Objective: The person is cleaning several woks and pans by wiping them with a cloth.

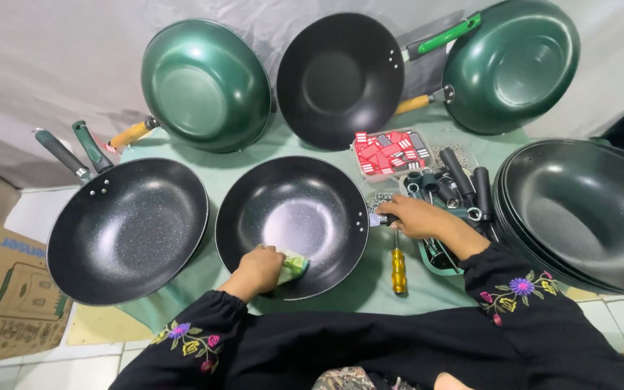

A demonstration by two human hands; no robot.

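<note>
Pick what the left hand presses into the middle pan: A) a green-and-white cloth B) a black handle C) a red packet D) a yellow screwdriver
A: the left hand holds a green-and-white cloth against the near inside of the pan; the yellow screwdriver lies apart on the table cover, to the pan's right.

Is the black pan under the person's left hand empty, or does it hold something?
Nearly empty. The pan shows a bare, shiny inside; only the left hand presses a green cloth at its near rim.
</note>
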